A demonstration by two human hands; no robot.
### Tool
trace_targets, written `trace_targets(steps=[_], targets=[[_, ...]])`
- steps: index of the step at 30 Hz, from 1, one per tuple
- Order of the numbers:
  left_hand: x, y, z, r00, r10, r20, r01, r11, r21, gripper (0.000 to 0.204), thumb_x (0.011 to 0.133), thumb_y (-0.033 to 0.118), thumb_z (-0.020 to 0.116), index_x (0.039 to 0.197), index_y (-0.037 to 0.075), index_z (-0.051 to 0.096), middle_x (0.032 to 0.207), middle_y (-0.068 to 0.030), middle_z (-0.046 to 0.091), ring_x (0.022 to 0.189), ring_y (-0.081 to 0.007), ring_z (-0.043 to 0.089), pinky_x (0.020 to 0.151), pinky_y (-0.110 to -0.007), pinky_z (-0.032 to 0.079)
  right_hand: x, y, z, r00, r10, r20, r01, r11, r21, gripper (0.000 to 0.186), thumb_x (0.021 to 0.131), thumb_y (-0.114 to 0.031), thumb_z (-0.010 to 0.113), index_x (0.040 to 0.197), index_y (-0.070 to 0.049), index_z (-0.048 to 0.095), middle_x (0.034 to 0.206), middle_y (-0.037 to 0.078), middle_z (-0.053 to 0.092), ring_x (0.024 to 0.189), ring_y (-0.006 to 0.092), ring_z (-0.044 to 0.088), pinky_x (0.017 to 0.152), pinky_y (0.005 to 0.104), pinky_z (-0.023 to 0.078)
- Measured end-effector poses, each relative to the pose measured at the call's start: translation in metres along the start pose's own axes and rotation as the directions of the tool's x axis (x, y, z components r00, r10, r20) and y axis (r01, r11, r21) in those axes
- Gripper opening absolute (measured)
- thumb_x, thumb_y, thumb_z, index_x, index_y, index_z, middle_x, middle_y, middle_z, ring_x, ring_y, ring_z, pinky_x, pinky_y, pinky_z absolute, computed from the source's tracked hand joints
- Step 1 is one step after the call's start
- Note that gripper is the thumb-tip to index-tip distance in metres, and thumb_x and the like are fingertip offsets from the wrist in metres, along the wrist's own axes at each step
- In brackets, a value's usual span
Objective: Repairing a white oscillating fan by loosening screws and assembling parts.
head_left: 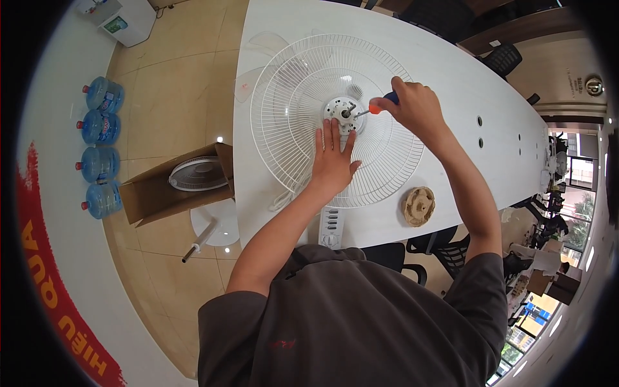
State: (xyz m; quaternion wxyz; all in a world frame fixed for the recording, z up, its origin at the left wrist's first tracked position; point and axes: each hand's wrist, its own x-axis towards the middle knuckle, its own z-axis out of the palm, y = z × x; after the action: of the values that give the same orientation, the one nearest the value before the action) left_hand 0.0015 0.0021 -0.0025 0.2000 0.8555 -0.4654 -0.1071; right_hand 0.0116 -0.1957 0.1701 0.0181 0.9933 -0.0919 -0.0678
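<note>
A white round wire fan guard (271, 129) lies on the white table, with a round white hub plate (336, 106) and a metal shaft at its middle. My left hand (335, 161) rests with outstretched fingers on the lower part of the hub and the wires around it. My right hand (416, 109) grips a blue and orange screwdriver (376, 107), its metal blade pointing left at the hub beside the shaft. Clear fan blades (264, 42) show at the guard's upper left. Below the guard are a white control panel with buttons (331, 229) and a pale cord (281, 200).
A tan moulded piece (418, 207) lies at the table's (477, 180) right. On the floor at left are an open carton (145, 197) holding another guard, a white stand base with pole (219, 226) and several blue water jugs (102, 158). Black chairs (451, 255) stand by the table.
</note>
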Motion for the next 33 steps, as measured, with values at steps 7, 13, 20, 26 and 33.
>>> trace_targets(steps=[7,13,20,26,33], targets=[[0.000,0.002,-0.001,1.000,0.001,-0.006,-0.001,1.000,-0.015,0.075,0.098,0.049,0.056,0.156,0.005,0.034,0.161,-0.0385,0.010,0.152,-0.0530,0.002,0.121,-0.063,0.002,-0.006,0.011,0.000,0.980,-0.115,-0.161,0.125,0.991,0.055,0.048,0.084,-0.032,0.081,0.113,-0.003,0.056,0.098,0.014,0.060,0.085,0.0291,0.071,0.063,0.0372,0.058],[0.001,0.005,0.000,1.000,0.006,0.008,-0.006,1.000,0.002,0.076,0.098,0.049,0.055,0.156,0.005,0.034,0.160,-0.0391,0.010,0.151,-0.0533,0.003,0.121,-0.064,0.001,-0.002,0.004,-0.007,0.993,-0.101,0.053,0.106,0.989,-0.105,0.045,0.086,-0.028,0.079,0.113,-0.002,0.056,0.101,0.016,0.062,0.090,0.0273,0.071,0.063,0.0360,0.057],[0.000,0.004,0.002,0.998,0.014,-0.061,-0.013,1.000,0.012,0.074,0.096,0.048,0.057,0.154,0.005,0.038,0.160,-0.0389,0.016,0.151,-0.0522,0.010,0.121,-0.063,0.004,-0.006,0.007,-0.008,0.983,-0.166,-0.077,0.159,0.983,-0.089,0.042,0.083,-0.020,0.083,0.111,-0.001,0.059,0.097,0.018,0.064,0.084,0.0283,0.071,0.063,0.0340,0.057],[0.002,0.005,0.001,1.000,0.013,-0.008,-0.013,1.000,0.008,0.077,0.097,0.049,0.056,0.156,0.005,0.033,0.160,-0.0395,0.013,0.152,-0.0524,0.006,0.121,-0.064,0.003,0.000,0.009,-0.003,0.969,-0.245,-0.006,0.244,0.965,-0.099,0.044,0.080,-0.019,0.086,0.109,0.002,0.059,0.095,0.020,0.065,0.083,0.0294,0.072,0.064,0.0342,0.058],[0.001,0.005,-0.002,1.000,0.016,0.000,-0.016,1.000,0.009,0.077,0.097,0.049,0.057,0.156,0.006,0.034,0.160,-0.0397,0.013,0.152,-0.0527,0.006,0.121,-0.064,0.003,0.007,-0.033,-0.024,0.941,0.250,0.229,-0.241,0.968,-0.068,0.044,0.083,-0.022,0.083,0.107,0.003,0.056,0.103,0.020,0.063,0.085,0.0318,0.071,0.068,0.0396,0.058]])
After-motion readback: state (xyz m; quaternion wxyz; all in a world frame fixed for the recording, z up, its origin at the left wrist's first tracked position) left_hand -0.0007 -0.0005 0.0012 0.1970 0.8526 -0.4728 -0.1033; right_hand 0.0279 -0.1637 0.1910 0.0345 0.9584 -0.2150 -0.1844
